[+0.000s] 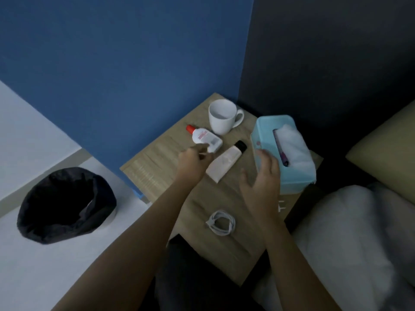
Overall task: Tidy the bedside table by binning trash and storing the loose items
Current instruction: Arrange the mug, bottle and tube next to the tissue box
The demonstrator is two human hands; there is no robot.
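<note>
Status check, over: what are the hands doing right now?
Left hand pinches small pale item by bottle. Right hand open beside tissue box. Bin on floor, left; nothing between.

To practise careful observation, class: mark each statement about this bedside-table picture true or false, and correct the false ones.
1. The white mug stands upright. True.
2. The red-capped bottle stands upright. False: it lies on its side.
3. The coiled cable lies inside the mug. False: it lies on the table, near its front edge.
4. The right hand is open beside the tissue box. True.
5. The tube has a black cap. True.
</note>
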